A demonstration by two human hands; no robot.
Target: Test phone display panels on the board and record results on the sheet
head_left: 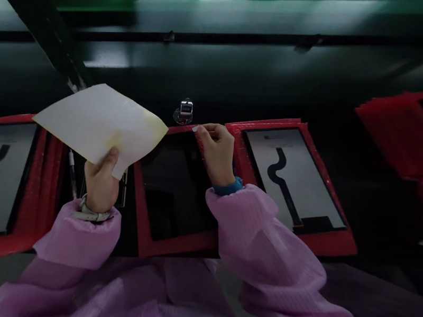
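Now left hand (100, 179) gripping paper sheet (101, 123), right hand (216, 151) pinching panel (177, 185)

An electronics assembly line: red trays (305, 240) of display panels (292, 177), cleanroom sleeves (258, 241).

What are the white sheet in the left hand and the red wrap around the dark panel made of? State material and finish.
Thin white sheet: probably paper or film, matte, yellow-tinted along one edge; it stands stiff where pinched by the left hand.
Ribbed red wrap: likely plastic bubble or foam wrap, with a slight sheen, around the glossy black panel.
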